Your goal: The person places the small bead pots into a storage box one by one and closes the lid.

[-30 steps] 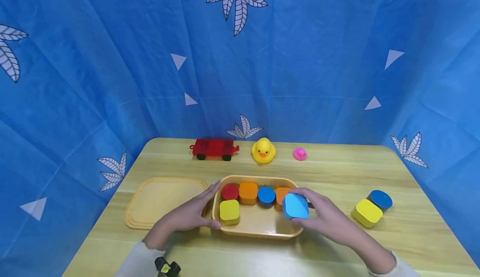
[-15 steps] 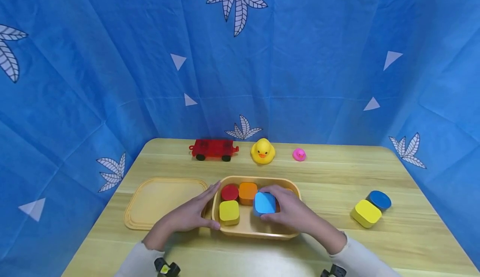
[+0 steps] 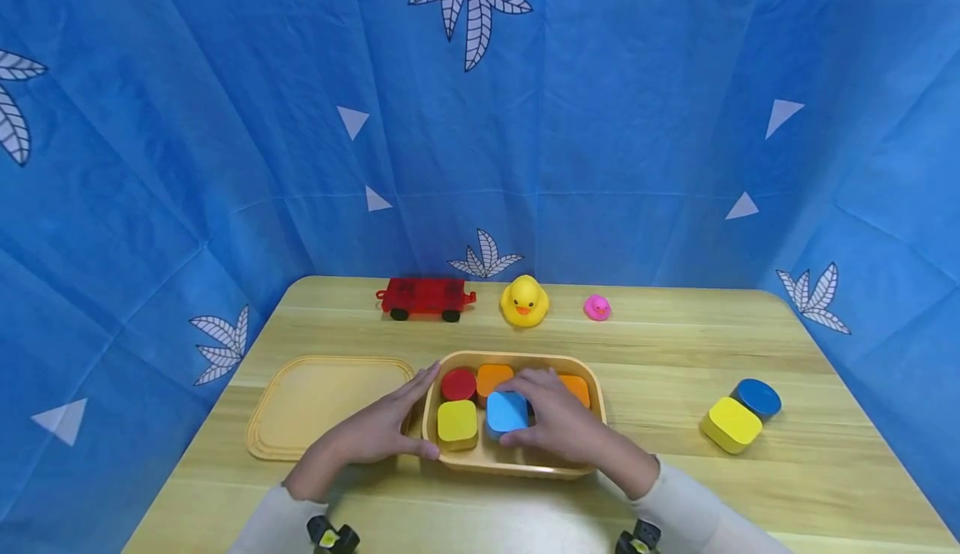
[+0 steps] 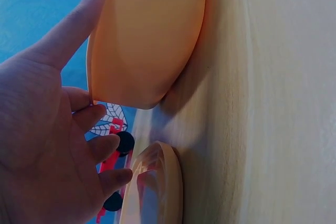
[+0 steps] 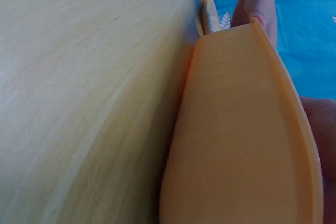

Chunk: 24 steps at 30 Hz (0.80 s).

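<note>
In the head view, my right hand [image 3: 558,421] pinches a light blue rounded-square block [image 3: 507,415] between thumb and fingers, down inside a tan plastic box [image 3: 517,468]. My left hand [image 3: 378,429] rests on the box's left end, thumb and fingers spread and fairly straight, touching the rim. To the light blue block's left is a yellow block [image 3: 457,425]; behind them are a red round block [image 3: 458,385] and an orange block [image 3: 493,379]. Another orange block [image 3: 576,388] shows beyond my right hand, which hides the blue round one. In the right wrist view, the box wall [image 5: 236,129] hides the blocks.
A tan lid [image 3: 330,404] lies left of the box. Behind stand a red toy wagon [image 3: 426,296], a yellow duck [image 3: 524,301] and a small pink duck [image 3: 597,307]. A yellow block [image 3: 731,426] and a blue round block [image 3: 757,398] lie at the right.
My right hand has carried the light blue block leftward from the box's right end to beside the yellow block, and it now sits lower. My left hand has stayed at the box's left end.
</note>
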Available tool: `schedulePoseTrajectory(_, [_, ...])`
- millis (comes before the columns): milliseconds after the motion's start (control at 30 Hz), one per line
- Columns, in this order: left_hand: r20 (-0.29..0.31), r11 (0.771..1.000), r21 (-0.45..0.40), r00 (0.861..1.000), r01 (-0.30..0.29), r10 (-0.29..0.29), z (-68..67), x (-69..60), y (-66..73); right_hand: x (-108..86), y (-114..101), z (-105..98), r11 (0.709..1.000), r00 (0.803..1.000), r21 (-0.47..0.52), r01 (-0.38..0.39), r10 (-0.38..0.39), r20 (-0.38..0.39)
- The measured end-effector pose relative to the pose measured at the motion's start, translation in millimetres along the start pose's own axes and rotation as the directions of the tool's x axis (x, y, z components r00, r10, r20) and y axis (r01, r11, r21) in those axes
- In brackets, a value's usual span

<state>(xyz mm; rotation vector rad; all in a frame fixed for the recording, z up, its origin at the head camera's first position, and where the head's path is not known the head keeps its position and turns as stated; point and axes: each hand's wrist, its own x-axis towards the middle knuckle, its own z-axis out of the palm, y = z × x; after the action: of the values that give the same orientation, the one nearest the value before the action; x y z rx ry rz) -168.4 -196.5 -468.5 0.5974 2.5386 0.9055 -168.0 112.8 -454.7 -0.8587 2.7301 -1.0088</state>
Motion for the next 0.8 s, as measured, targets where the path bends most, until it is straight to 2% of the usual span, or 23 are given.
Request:
schedulePoseTrajectory(267, [0.001, 1.0, -0.004, 1.0, 0.011, -0.011, 0.2, -0.2, 0.0, 5.3, 0, 11, 0.996, 0.999, -0.085, 0.032, -0.033, -0.014])
schedulePoseTrajectory(533, [-0.003, 1.0, 0.0, 1.0, -0.015, 0.015, 0.7, 0.7, -0.9, 7.1, -5, 18, 0.982, 0.998, -0.189, 0.022, -0.032, -0.051])
schedulePoseTrajectory(800, [-0.003, 1.0, -0.002, 1.0, -0.01, 0.01, 1.0, 0.8, -1.3, 6.8, -5, 22, 0.973, 0.997, -0.228, 0.023, -0.038, -0.062])
